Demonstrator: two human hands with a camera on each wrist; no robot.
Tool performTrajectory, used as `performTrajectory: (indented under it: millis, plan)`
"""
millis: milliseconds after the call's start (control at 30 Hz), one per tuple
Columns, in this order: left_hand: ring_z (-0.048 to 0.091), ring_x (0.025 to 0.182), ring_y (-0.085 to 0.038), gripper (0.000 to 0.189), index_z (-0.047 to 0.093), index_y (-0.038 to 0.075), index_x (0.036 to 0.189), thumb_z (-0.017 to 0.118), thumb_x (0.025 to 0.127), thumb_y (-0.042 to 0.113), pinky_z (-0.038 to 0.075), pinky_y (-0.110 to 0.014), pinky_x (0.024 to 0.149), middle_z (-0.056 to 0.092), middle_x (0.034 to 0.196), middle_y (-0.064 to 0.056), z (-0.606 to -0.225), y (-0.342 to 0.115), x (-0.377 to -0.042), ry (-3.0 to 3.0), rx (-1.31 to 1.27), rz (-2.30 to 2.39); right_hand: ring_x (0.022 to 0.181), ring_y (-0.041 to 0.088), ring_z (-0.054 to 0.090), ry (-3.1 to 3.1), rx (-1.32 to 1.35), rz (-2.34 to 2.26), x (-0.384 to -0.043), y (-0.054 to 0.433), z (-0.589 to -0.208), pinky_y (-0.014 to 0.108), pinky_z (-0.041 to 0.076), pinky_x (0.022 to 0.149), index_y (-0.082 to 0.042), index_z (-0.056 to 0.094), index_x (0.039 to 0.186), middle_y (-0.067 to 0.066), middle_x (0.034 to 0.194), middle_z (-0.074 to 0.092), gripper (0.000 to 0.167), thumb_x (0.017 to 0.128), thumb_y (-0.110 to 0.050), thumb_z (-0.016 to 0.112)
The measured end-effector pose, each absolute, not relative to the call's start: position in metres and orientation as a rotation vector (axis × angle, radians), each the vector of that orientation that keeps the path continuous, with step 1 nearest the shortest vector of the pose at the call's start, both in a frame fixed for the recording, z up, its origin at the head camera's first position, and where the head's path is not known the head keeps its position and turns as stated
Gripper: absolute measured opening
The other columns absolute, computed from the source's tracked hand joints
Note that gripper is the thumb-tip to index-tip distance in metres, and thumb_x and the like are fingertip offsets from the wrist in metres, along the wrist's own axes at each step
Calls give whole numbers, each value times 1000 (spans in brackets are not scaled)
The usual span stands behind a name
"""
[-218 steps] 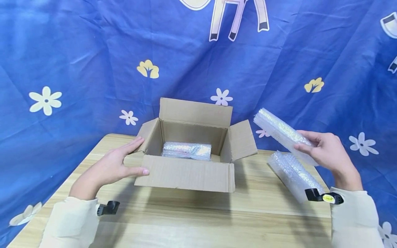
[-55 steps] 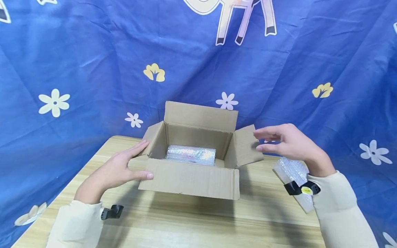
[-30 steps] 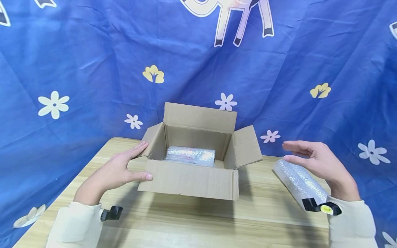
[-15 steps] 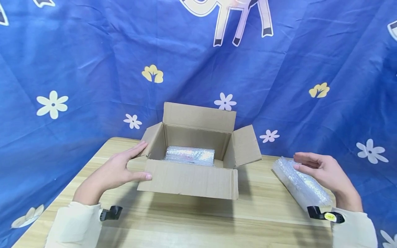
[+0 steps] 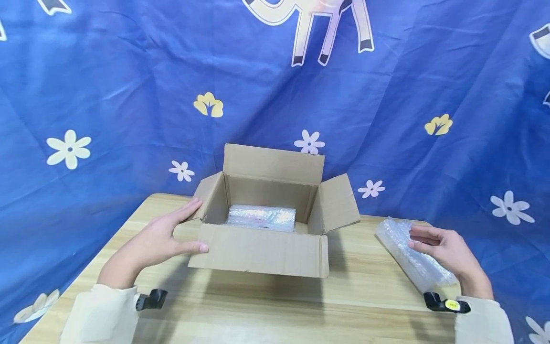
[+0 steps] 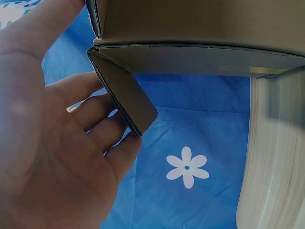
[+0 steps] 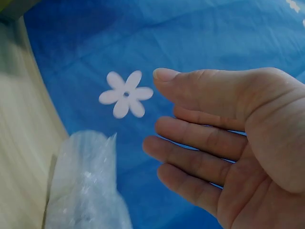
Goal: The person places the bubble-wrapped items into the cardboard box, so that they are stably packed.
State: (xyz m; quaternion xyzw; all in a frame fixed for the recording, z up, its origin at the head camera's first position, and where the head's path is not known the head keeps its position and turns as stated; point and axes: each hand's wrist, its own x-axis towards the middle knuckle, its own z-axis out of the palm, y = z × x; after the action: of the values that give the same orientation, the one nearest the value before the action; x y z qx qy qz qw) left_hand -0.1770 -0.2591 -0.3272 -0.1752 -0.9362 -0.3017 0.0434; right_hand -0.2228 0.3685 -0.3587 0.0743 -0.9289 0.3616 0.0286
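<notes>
In the head view an open cardboard box (image 5: 258,251) stands mid-table with its flaps spread. Inside lies a bubble-wrapped packet (image 5: 262,217). My left hand (image 5: 159,239) rests against the box's left side, thumb on the front flap and fingers along the left flap (image 6: 125,93). On the right of the table lies more bubble wrap (image 5: 404,251), packed in a long shape. My right hand (image 5: 449,248) hovers by its far right side, fingers extended and loosely bent, holding nothing. In the right wrist view the bubble wrap (image 7: 86,186) sits left of the fingers, apart from them.
The wooden table (image 5: 240,310) reaches back to a blue patterned cloth (image 5: 258,86) hanging close behind the box. The right flap (image 5: 339,203) of the box sticks out toward the bubble wrap. A small black camera (image 5: 444,303) sits on each wrist.
Earlier my right hand gripped a bubble-wrapped packet; later it was empty near the right flap. It has since moved right and down to the remaining bubble wrap. My left hand stayed on the box.
</notes>
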Motion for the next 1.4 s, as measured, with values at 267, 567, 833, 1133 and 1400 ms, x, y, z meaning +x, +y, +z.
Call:
performTrajectory:
  millis: [267,567,833,1133,1400]
  plan:
    - [28,143,-42,108,27,14,160,81,77,58,29,-64,109,25,162,-14,-324,-259,-180,-2859,-528,-917,97,1,64,-2895,123,1100,-224,382,-385,20,54,74,7,59,134,22,126,64,62,91,-34,75]
    - [29,143,-42,107,29,13,159,80,77,59,29,-63,109,28,161,-14,-324,-258,-180,-2862,-526,-902,112,31,64,-2879,33,1057,-223,390,-409,15,51,73,8,56,136,24,130,61,68,90,-38,76]
    - [29,143,-42,107,29,11,158,81,77,58,29,-63,109,27,160,-17,-325,-258,-180,-2859,-527,-906,110,37,64,-2828,-7,1008,-223,387,-418,11,48,69,10,58,132,26,126,63,70,85,-35,82]
    - [29,143,-42,107,29,11,159,81,77,58,29,-64,109,27,161,-16,-327,-260,-179,-2861,-529,-912,113,47,60,-2861,-27,954,-227,382,-426,16,49,72,16,56,130,33,124,60,72,80,-26,86]
    - [28,143,-43,107,30,10,158,81,77,57,29,-64,109,27,160,-17,-328,-260,-179,-2855,-535,-901,116,56,52,-2910,-152,853,-235,378,-432,59,48,88,17,55,129,38,122,57,79,77,-33,86]
